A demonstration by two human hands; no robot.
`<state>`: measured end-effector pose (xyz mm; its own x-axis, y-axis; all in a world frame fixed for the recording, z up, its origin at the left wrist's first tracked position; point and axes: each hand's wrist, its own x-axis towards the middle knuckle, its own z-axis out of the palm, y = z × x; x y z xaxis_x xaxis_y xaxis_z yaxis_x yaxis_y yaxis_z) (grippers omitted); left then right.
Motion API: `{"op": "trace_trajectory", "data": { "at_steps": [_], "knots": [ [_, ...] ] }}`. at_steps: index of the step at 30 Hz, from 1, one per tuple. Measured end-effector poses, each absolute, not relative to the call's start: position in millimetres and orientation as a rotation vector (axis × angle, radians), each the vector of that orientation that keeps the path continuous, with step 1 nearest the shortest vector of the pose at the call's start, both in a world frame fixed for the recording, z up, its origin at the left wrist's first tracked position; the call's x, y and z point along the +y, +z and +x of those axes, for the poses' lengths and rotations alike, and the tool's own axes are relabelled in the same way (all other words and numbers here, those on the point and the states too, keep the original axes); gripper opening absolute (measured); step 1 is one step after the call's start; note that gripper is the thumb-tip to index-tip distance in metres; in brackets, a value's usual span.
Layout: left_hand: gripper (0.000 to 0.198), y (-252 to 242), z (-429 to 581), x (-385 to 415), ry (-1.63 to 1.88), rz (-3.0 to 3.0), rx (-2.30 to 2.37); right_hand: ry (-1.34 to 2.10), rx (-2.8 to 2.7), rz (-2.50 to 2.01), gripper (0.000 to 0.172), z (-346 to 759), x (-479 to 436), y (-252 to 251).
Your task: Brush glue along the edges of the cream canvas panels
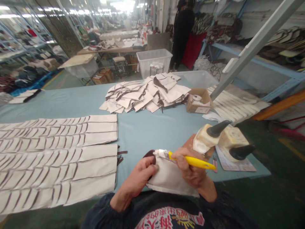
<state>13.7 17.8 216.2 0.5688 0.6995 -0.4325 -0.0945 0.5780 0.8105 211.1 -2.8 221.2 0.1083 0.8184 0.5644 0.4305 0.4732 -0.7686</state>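
At the table's front edge lies a cream fabric piece (171,176) with a dark brown strip (149,154) at its far left corner. My left hand (143,170) pinches that corner, fingers closed on the brown edge. A paintbrush (196,162) with a yellow handle is gripped in my right hand (192,171). Its white-coated bristles touch the piece near the brown strip, just beyond my left fingertips. Right of my hands stand two cream glue containers with black conical nozzles, the nearer-left glue bottle (202,140) and the other glue bottle (230,138).
Overlapping rows of cream pieces (95,159) cover the table's left. A loose pile of pieces (147,95) lies at the back, beside a cardboard box (199,101). Small pink-handled snips (215,163) lie by the bottles. A slanted metal post (252,47) rises at right; a person (182,35) stands beyond.
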Motion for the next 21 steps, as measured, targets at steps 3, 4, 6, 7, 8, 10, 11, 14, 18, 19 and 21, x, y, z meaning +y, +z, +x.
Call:
{"op": "trace_trajectory", "data": {
  "at_steps": [3, 4, 6, 7, 8, 10, 11, 14, 18, 19, 21],
  "knots": [
    [0.026, 215, 14, 17, 0.538, 0.819, 0.853, 0.363, -1.473, -1.211, 0.032, 216, -8, 215],
    [0.026, 215, 14, 17, 0.543, 0.811, 0.859, 0.364, -1.450, -1.210, 0.032, 218, -12, 213],
    [0.026, 214, 15, 16, 0.549, 0.800, 0.858, 0.367, -1.449, -1.163, 0.029, 218, -17, 211],
    [0.026, 215, 15, 15, 0.547, 0.801, 0.851, 0.361, -1.477, -1.134, 0.028, 217, -18, 212],
    [0.026, 215, 15, 14, 0.544, 0.806, 0.843, 0.350, -1.513, -1.116, 0.027, 215, -17, 212],
    [0.026, 215, 15, 13, 0.545, 0.815, 0.834, 0.316, -1.570, -1.116, 0.028, 211, -14, 215],
    [0.026, 215, 15, 13, 0.549, 0.816, 0.835, 0.292, -1.582, -1.130, 0.029, 210, -12, 217],
    [0.026, 214, 15, 11, 0.560, 0.803, 0.851, 0.233, -1.570, -1.150, 0.028, 212, -12, 221],
    [0.027, 214, 15, 8, 0.536, 0.821, 0.854, 0.199, -1.668, -1.055, 0.021, 215, -23, 224],
    [0.027, 214, 16, 7, 0.528, 0.836, 0.851, 0.194, -1.714, -1.021, 0.020, 214, -25, 224],
    [0.028, 215, 16, 7, 0.518, 0.888, 0.853, 0.178, -1.778, -0.965, 0.019, 209, -25, 223]
  ]
}}
